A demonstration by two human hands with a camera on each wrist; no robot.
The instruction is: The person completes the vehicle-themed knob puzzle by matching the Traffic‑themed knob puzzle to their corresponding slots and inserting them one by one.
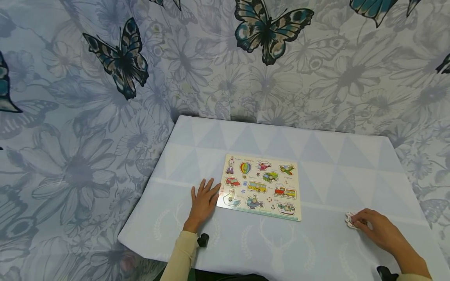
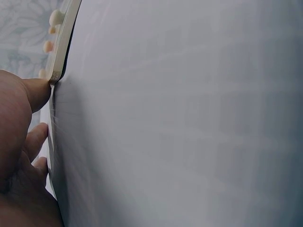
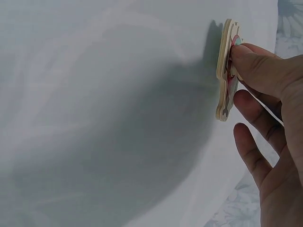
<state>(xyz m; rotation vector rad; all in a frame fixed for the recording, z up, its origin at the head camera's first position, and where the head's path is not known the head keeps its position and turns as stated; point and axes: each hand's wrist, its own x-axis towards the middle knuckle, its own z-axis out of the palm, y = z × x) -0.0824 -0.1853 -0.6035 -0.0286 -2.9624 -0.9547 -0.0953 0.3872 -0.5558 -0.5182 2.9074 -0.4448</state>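
Note:
A flat wooden puzzle board (image 1: 261,201) with printed vehicles lies on the table, among them a balloon, a bus, a train and a boat. My left hand (image 1: 203,203) rests on the cloth at the board's left side with fingers spread, thumb at its edge. In the left wrist view the thumb (image 2: 38,93) meets the corner of the board (image 2: 67,42). Far to the right, my right hand (image 1: 377,230) pinches a wooden puzzle piece (image 1: 349,221) between thumb and fingers. Seen from the right wrist, this puzzle piece (image 3: 221,85) stands on edge, with red and teal print partly hidden by the thumb.
A pale cloth with triangles and deer heads covers the table (image 1: 337,175). Behind it is a wall (image 1: 218,70) patterned with flowers and butterflies. Small round knobs (image 2: 57,18) stick up from the board. A dark wrist device (image 1: 203,240) sits by the left cuff.

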